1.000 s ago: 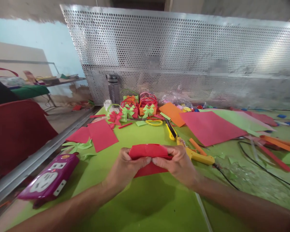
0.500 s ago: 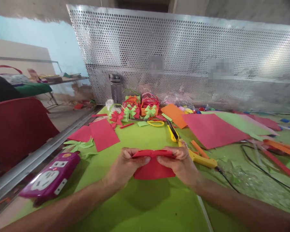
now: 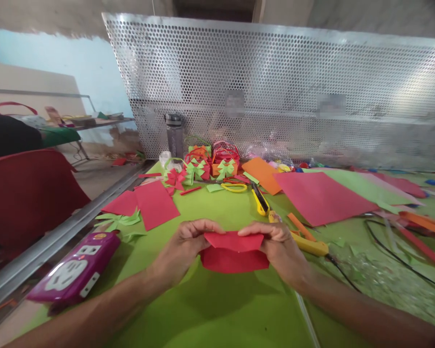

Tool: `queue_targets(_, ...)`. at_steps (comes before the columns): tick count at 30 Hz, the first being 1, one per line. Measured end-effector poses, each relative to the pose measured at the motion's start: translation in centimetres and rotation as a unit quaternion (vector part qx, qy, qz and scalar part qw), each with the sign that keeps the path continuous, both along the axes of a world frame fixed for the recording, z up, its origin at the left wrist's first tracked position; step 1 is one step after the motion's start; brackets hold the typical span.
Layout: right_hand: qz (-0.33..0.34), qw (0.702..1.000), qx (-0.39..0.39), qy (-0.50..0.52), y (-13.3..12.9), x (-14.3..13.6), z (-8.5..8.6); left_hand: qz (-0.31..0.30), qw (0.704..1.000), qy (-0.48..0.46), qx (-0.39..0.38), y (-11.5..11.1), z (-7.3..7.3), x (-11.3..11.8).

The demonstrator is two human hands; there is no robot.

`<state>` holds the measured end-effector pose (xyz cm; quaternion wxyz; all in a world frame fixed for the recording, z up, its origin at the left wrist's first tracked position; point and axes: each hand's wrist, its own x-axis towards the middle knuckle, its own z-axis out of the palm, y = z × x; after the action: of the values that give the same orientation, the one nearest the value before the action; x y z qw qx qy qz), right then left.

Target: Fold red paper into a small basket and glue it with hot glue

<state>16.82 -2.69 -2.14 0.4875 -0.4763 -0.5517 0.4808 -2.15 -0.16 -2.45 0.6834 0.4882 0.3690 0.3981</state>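
A folded piece of red paper [image 3: 235, 260] is held up between both hands above the green tabletop [image 3: 217, 314]. Its upper flap stands apart from the lower part, with a gap between them. My left hand [image 3: 188, 244] grips the left end, index finger along the top edge and thumb behind the paper. At the right end, my right hand [image 3: 281, 246] pinches it the same way. Just beyond the right hand lies a yellow glue gun [image 3: 310, 244], partly hidden by that hand. A yellow box cutter [image 3: 260, 199] is a little farther off.
A purple power strip [image 3: 76, 268] lies at left, near red paper sheets [image 3: 157, 204]. Small paper baskets with bows [image 3: 225, 168], yellow-handled scissors [image 3: 234, 187] and a bottle [image 3: 174, 135] stand toward the back. Glue sticks [image 3: 306, 316] and a black cable [image 3: 387, 251] are on the right.
My fingers have shifted from pressing the paper with thumbs in front to holding its top edge with the index fingers. The folded upper flap has tipped toward me and opened from the lower part.
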Motion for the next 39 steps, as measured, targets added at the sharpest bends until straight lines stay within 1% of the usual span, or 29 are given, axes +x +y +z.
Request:
queue_targets(5, -0.004, 0.999, -0.028, -0.019, 0.0, 0.0, 0.4, -0.035, 0.999, 0.003, 0.025, 0.0, 0.4, -0.1)
queue_targets(7, -0.003, 0.999, -0.02, -0.038, 0.0, 0.1, 0.4, -0.04, 0.999, -0.003, 0.021, 0.0, 0.5, -0.1)
queue_targets(11, 0.006, 0.995, 0.038, -0.094, 0.2, 0.4, 0.0, -0.046, 0.999, -0.02, -0.008, 0.2, 0.4, -0.4)
queue_targets(14, 0.013, 0.988, 0.086, -0.126, 0.2, 0.6, -0.4, -0.035, 0.999, -0.026, -0.023, 0.3, 0.5, -0.4)
queue_targets(17, 0.027, 0.981, 0.131, -0.14, 0.1, 0.4, -0.6, -0.012, 1.0, -0.009, -0.014, 0.1, 0.5, -0.2)
queue_targets(20, 0.042, 0.972, 0.174, -0.153, -0.1, 0.1, -0.6, -0.008, 1.0, 0.02, -0.002, -0.4, 0.5, 0.1)
queue_targets(23, 0.048, 0.966, 0.195, -0.162, -0.2, -0.1, -0.4, -0.007, 0.999, 0.042, 0.012, -0.7, 0.7, 0.2)
queue_targets(26, 0.07, 0.962, 0.208, -0.161, -0.2, 0.2, 0.2, 0.014, 0.997, 0.059, 0.043, -0.7, 1.0, 0.1)
queue_targets(28, 0.107, 0.964, 0.185, -0.16, -0.2, 0.8, 0.8, 0.027, 0.994, 0.075, 0.072, -0.5, 1.3, 0.0)
queue_targets(30, 0.148, 0.969, 0.117, -0.157, -0.3, 1.6, 1.4, 0.026, 0.989, 0.101, 0.106, -0.2, 1.4, -0.2)
queue_targets(32, 0.173, 0.971, 0.055, -0.156, -0.3, 2.1, 1.9, 0.007, 0.983, 0.123, 0.137, -0.1, 1.4, -0.3)
queue_targets(34, 0.159, 0.971, 0.048, -0.171, -0.3, 2.0, 1.9, -0.02, 0.978, 0.136, 0.16, -0.2, 1.3, -0.2)
queue_targets(37, 0.08, 0.975, 0.07, -0.196, -0.1, 1.2, 1.5, -0.055, 0.971, 0.153, 0.172, -0.8, 1.2, 0.3)
queue_targets(38, 0.066, 0.976, 0.071, -0.195, 0.0, 0.8, 1.4, -0.059, 0.969, 0.159, 0.177, -0.9, 1.2, 0.5)
queue_targets(39, 0.066, 0.973, 0.069, -0.209, 0.0, 0.6, 1.4, -0.062, 0.968, 0.16, 0.182, -1.1, 1.1, 0.7)
